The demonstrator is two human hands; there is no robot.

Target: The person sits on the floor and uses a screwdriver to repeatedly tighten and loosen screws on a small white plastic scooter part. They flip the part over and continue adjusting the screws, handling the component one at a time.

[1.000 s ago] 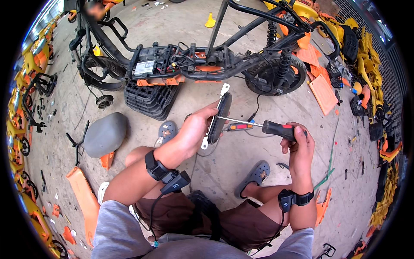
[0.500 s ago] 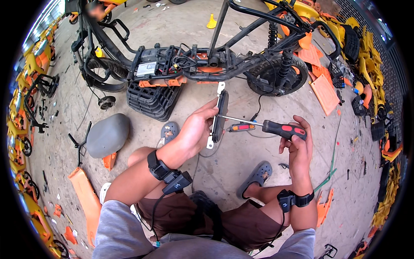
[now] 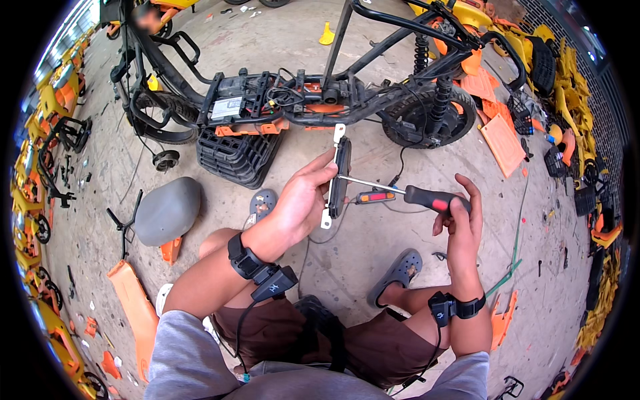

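My left hand is closed around a flat, black, oblong part with a white metal tab at each end, held upright on its long side. In my right hand is a screwdriver with a black and red handle. Its shaft runs leftward and the tip meets the side of the black part, close to my left fingertips. The thumb and some fingers of the right hand grip the handle end, while the index finger sticks up beside it. Whether the tip sits in a screw is too small to tell.
Ahead stands a stripped black scooter frame over a black crate. On the floor behind the screwdriver lies an orange and grey tool with a cable. A grey seat and an orange panel lie left; orange panels lie right.
The screwdriver handle has turned about its axis, showing less of its red patches. My right fingers have shifted slightly on it. The black part has moved up a little.
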